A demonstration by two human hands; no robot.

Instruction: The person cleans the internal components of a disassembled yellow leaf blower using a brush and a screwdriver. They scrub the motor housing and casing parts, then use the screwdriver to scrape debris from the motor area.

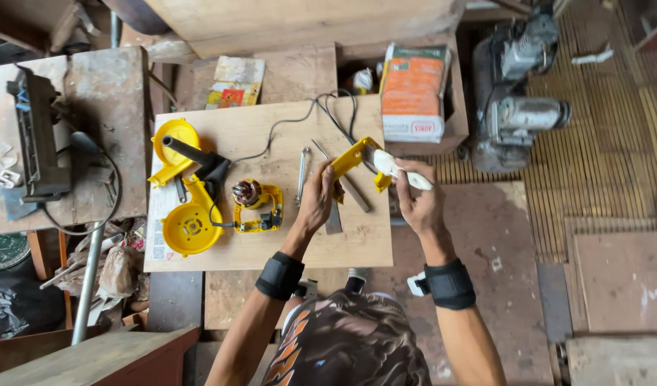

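Yellow blower housing piece held up and wiped over the plywood worktop (271, 243).

From nine o'clock sat the round yellow fan cover (191, 227), then the exposed motor (255, 204) in its yellow half-shell. At centre, the left hand (315, 204) was closed around the yellow handle shell (351, 159); at three o'clock, the right hand (417, 200) pinched a white rag (400, 171) against it. Wiping likely went best with the shell gripped steady, clear of the trailing black cord (300, 118).

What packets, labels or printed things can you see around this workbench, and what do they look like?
Sack: beyond the board's far right corner, upright, orange and white.
Flat packet: behind the board, left of middle, yellowish with red and green print.
Paper sheet: under the yellow fan housing, white with a small square code.
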